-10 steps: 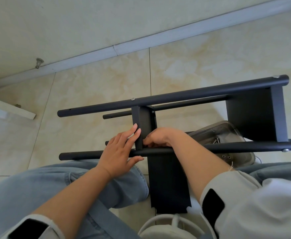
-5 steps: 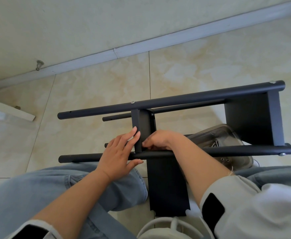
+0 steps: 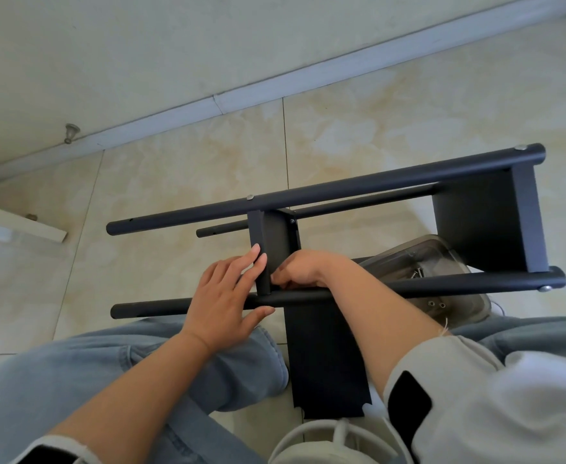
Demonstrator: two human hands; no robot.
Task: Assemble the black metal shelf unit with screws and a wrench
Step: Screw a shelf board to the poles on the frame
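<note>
Behind the near tube (image 3: 442, 286), right hand (image 3: 300, 267) fingers curl, their hold hidden.

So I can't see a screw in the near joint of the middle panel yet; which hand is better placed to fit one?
Probably the right hand: its curled fingers already sit at that joint, and the screw container lies on its side. The left hand lies flat, steadying the near tube.

Left hand (image 3: 223, 298) flat (fingers straight), right hand (image 3: 296, 269) curled
</note>
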